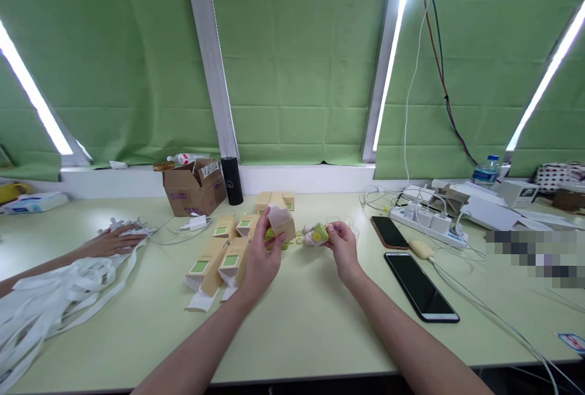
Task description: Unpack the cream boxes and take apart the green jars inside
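Observation:
My left hand [262, 261] is closed around a small tan carton [286, 227] whose white flap stands up. In my right hand [345, 250], thumb and fingers pinch a small green packet [319, 234] with a yellow round mark, just right of the carton. Something pale lies against the packet's left end; its kind is unclear. Beside my left hand lie several tan cartons [214, 261] with green label squares, the front ones with white flaps open. More tan cartons [274, 199] sit behind. Small yellowish pieces [298, 238] show between my hands.
A co-worker's hand [119, 241] rests by white straps [77, 279] at left. A brown cardboard box [194, 188] and black cylinder [232, 180] stand at the back. Two phones [420, 285], a power strip [429, 224] and cables occupy the right, near a water bottle [486, 172].

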The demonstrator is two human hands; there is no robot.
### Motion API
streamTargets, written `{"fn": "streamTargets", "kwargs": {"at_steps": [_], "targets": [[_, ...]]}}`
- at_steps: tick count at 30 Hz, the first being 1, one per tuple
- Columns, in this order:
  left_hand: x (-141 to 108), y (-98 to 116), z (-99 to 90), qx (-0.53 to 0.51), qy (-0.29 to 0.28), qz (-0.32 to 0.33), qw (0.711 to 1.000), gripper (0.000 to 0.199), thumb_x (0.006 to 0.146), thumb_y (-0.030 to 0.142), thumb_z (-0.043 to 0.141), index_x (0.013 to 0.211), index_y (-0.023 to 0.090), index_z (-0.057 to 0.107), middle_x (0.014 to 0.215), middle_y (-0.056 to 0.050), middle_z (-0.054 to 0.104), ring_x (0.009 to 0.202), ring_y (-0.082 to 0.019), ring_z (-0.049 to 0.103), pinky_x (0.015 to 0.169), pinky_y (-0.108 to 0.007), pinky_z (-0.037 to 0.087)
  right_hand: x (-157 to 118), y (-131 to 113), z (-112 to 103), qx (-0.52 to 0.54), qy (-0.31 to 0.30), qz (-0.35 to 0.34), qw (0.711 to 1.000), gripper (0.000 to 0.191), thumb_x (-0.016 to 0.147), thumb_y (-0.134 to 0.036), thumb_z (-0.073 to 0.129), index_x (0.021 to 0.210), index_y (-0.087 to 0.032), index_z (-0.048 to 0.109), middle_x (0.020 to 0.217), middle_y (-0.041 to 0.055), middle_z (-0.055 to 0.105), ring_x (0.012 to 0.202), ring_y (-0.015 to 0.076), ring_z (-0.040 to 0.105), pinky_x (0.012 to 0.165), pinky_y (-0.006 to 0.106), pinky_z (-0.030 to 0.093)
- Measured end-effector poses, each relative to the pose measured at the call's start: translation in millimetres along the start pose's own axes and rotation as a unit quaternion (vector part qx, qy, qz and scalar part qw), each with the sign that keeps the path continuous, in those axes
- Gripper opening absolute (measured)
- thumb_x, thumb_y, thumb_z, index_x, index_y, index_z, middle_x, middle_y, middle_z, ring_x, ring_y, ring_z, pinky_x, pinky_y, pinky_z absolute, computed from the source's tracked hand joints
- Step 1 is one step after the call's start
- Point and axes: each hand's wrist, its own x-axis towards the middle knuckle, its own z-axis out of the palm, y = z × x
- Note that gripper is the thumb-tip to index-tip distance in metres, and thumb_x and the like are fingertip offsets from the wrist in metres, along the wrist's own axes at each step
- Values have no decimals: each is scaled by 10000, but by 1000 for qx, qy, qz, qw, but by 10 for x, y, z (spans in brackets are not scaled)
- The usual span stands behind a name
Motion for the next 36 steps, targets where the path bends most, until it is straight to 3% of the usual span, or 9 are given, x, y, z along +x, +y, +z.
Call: {"fn": "streamTargets", "kwargs": {"at_steps": [5,10,17,25,30,36], "targets": [[49,32,-5,-201,12,-100,974,753,909,441,743,1515,259,335,1295,-129,703,1204,-266,680,996,-405,578,-11,106,25,-119,-56,-42,990,399,748,-600,732,750,-225,597,667,-8,612,631,179,572,603,309,481],[86,-16,-26,-320,-2,-143,937,525,893,442,764,1314,247,519,1325,-96,683,1044,-219,708,845,-357,620,-91,145,43,-211,-138,-83,964,258,858,-463,641,759,-233,578,702,-13,620,645,178,558,625,297,433],[103,10,-44,-392,-39,-196,898,335,983,428,630,1204,177,639,1324,-162,699,907,-216,711,716,-342,584,-181,125,36,-324,-194,-113,919,113,880,-297,585,789,-236,612,751,2,684,718,197,617,689,307,455],[107,23,-33,-395,-51,-238,886,292,939,296,630,1139,97,706,1232,-197,751,892,-264,770,799,-387,609,-248,55,44,-387,-228,-137,883,80,846,-191,606,792,-243,633,802,9,731,767,207,665,719,313,480],[94,27,-32,-384,-57,-245,888,280,911,270,640,1089,69,719,1120,-197,784,883,-287,782,850,-426,616,-267,-11,63,-368,-223,-141,892,33,853,-244,634,852,-243,667,872,23,749,837,222,677,782,341,505],[52,61,-20,-370,-68,-238,895,295,896,320,698,1088,98,725,1075,-154,795,894,-289,785,886,-441,611,-251,-90,59,-287,-174,-170,927,238,923,-442,622,957,-231,728,1011,68,749,973,253,668,889,392,500]]}}
